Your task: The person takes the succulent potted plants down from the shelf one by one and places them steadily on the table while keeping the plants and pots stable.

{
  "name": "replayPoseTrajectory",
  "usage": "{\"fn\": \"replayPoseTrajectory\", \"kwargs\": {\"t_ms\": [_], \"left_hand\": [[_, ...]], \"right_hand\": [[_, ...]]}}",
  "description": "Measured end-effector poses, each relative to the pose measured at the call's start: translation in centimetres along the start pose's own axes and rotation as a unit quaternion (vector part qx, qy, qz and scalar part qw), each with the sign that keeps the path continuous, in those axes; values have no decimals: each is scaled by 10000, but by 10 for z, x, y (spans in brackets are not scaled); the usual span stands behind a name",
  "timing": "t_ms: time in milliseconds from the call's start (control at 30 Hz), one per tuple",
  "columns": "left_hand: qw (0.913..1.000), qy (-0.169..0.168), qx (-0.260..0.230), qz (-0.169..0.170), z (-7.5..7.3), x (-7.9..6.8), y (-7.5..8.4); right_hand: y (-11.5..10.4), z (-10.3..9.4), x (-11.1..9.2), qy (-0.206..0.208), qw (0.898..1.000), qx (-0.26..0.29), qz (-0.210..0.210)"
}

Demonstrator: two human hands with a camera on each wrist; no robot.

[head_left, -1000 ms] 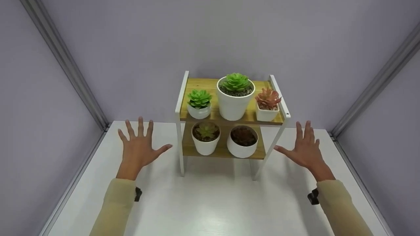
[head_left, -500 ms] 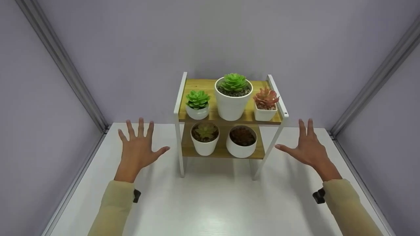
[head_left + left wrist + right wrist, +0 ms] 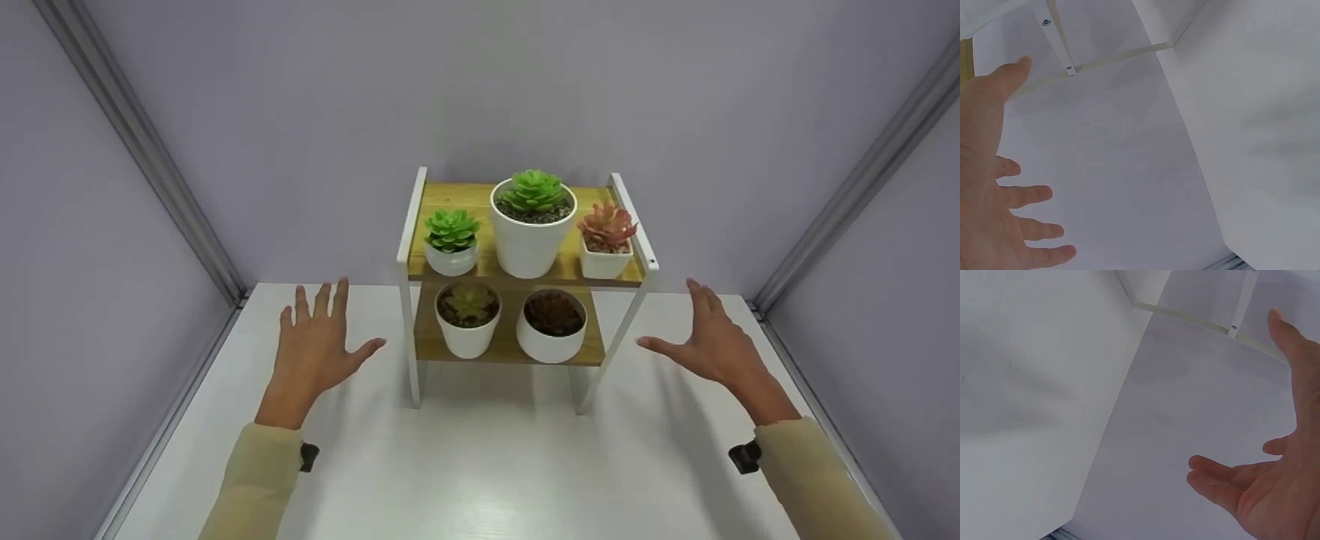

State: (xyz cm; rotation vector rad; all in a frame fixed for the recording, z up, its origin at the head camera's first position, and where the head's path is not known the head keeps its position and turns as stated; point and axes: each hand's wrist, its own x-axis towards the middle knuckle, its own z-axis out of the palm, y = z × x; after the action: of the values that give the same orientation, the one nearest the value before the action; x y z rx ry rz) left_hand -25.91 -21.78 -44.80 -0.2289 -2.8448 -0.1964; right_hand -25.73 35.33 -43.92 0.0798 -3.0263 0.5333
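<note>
My left hand (image 3: 313,351) hovers left of a two-tier plant shelf (image 3: 411,337), its fingers spread and holding nothing. On the other side my right hand (image 3: 716,346) is held in the air, thumb out towards the shelf, also holding nothing. Neither hand touches the shelf. The top board carries a small green succulent (image 3: 451,230), a large green succulent in a tall white pot (image 3: 529,241), and a reddish succulent in a square pot (image 3: 606,238). Below stand a yellowish-green succulent in a white pot (image 3: 469,337) and a dark reddish plant in a round white pot (image 3: 551,342).
The shelf stands on a white table (image 3: 480,465) near the back wall (image 3: 330,150). Grey panels enclose both sides, with metal corner posts (image 3: 161,165) at the back left and back right. Dark wrist cameras (image 3: 745,456) sit at the sleeves.
My right hand has shifted slightly right and towards me, its fingers closer together. The left hand has drawn back slightly, its fingers less spread. The plants have stayed in place on the shelf.
</note>
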Motion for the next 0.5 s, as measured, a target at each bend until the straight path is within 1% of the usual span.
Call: {"fn": "replayPoseTrajectory", "kwargs": {"t_ms": [167, 300, 400, 500], "left_hand": [[9995, 243, 20, 182, -1, -1, 3], [9981, 504, -92, 345, -3, -1, 6], [9968, 643, -189, 445, -5, -1, 9], [9956, 752, -239, 500, -7, 0, 11]], "right_hand": [[-11, -7, -6, 129, 9998, -105, -141], [-19, -13, -12, 376, 9985, -176, -347], [-24, -16, -16, 642, 9965, -151, -519], [-31, -19, -20, 1051, 9920, -39, -702]]}}
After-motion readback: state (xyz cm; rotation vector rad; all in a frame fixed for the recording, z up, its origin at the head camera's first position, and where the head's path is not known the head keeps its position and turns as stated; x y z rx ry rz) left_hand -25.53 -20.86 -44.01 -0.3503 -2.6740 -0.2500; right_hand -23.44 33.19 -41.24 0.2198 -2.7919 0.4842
